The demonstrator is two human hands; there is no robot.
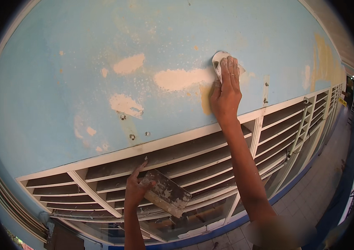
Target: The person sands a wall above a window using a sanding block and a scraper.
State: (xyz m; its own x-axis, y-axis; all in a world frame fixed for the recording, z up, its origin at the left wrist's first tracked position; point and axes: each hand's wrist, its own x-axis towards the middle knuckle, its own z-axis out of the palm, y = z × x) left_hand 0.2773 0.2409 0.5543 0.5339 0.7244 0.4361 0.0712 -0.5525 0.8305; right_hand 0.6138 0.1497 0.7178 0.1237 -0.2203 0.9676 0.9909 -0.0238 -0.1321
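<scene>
High on the pale blue wall point(89, 37), my right hand point(227, 93) presses a thin, curved whitish sheet point(219, 57) against the surface, at the right end of a long white filler patch point(181, 79). Its fingers are closed over the sheet, and I cannot make out exactly what kind it is. Lower down, in front of the white louvres, my left hand point(135, 187) grips a flat rectangular board point(169, 189) smeared with dried filler. The index finger of that hand points upward, and the board tilts down to the right.
More filler patches point(129, 63) and a yellowish stain point(206, 100) mark the wall. Bolts point(132, 136) stick out near the louvre frame. White louvred slats point(202, 160) run below the wall. A tiled floor point(301, 204) lies far below at the right, and pipes point(10, 187) bend along the left.
</scene>
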